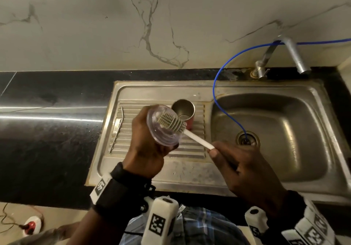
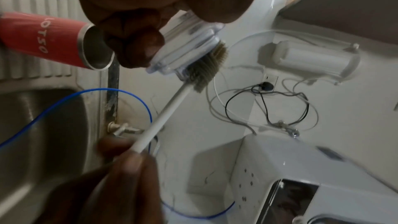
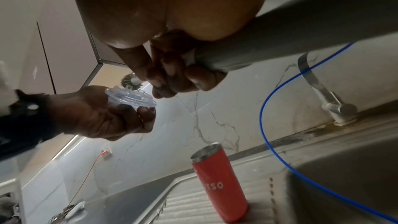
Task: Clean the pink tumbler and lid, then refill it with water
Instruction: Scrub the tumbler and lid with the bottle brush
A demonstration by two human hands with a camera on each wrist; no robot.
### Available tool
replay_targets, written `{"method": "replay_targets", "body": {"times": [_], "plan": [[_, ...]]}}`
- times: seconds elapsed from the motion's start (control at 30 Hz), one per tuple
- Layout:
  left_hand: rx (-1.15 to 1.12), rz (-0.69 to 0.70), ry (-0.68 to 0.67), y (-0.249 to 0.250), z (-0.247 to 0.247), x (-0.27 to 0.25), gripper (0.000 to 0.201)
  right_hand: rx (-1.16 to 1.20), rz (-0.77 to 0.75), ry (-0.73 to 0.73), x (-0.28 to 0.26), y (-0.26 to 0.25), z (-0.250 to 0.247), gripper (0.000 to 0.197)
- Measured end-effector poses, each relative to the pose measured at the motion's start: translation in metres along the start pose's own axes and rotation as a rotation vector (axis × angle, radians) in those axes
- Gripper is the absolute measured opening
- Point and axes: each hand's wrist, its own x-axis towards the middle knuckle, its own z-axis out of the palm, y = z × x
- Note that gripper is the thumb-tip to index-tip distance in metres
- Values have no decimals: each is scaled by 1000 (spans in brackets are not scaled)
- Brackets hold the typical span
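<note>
Two hands work above the drainboard (image 1: 190, 148) of a steel sink (image 1: 269, 130). The right hand (image 1: 245, 170), nearer the body, has its fingers closed round the white handle of a brush (image 1: 190, 133), the thumb tip lying along the shaft. The left hand (image 1: 146, 148) grips a clear lid (image 1: 161, 130) by its rim, tilted with its inner face turned up, fingers curled under it. The brush's grey bristled head lies across that face, touching the lid; the left wrist view shows the bristles against the lid's moulded underside. Just behind the lid, the tumbler (image 1: 183, 111) stands upright and open-mouthed on the ribbed drainboard, its steel interior showing; the right wrist view shows its pink-red wall with white lettering. A bent metal straw (image 1: 117, 129) lies on the drainboard's left edge, well apart from the tumbler. A blue hose (image 1: 214, 91) loops from the right down into the basin's drain (image 1: 247, 139). Beyond, a tap (image 1: 292, 55) rises from the black counter (image 1: 47, 100) against a marbled wall (image 1: 133, 26).
</note>
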Motion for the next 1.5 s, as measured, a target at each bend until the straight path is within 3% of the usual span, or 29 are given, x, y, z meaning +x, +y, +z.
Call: {"method": "replay_targets", "body": {"times": [0.07, 0.13, 0.27, 0.5, 0.7, 0.97, 1.07, 1.13, 1.27, 1.33, 1.43, 1.5], "plan": [[4, 65, 32, 5, -3, 1, 47, 33, 24, -27, -8, -1, 2, 27], [-13, 35, 62, 0, 1, -1, 42, 29, 29, -29, -9, -7, 6, 26], [10, 48, 78, -18, 14, -3, 51, 7, 62, 0, -4, -18, 16, 24], [-53, 87, 111, -4, 3, 3, 44, 51, 64, -24, -20, -9, 17, 26], [128, 74, 37, -28, 19, -8, 66, -3, 83, 61, -7, -19, 17, 20], [204, 69, -70, -21, 8, -10, 49, -21, 61, 95, 0, -8, 7, 23], [333, 158, -113, -23, 3, -8, 32, -50, 94, 127, 3, -5, 6, 22], [390, 168, -139, -21, -1, -10, 35, -31, 87, 120, 3, -1, 4, 19], [291, 222, -177, -17, -7, -10, 38, 37, 37, 109, -1, -2, 0, 16], [221, 251, -194, -17, -8, -9, 9, 70, 46, 109, -4, -3, -1, 16], [-33, 123, -174, -11, -13, -5, 57, 73, 83, 103, -11, 0, 2, 15], [-149, 92, -149, -4, -15, -1, 66, 65, 112, 101, -19, 1, 4, 18]]}}
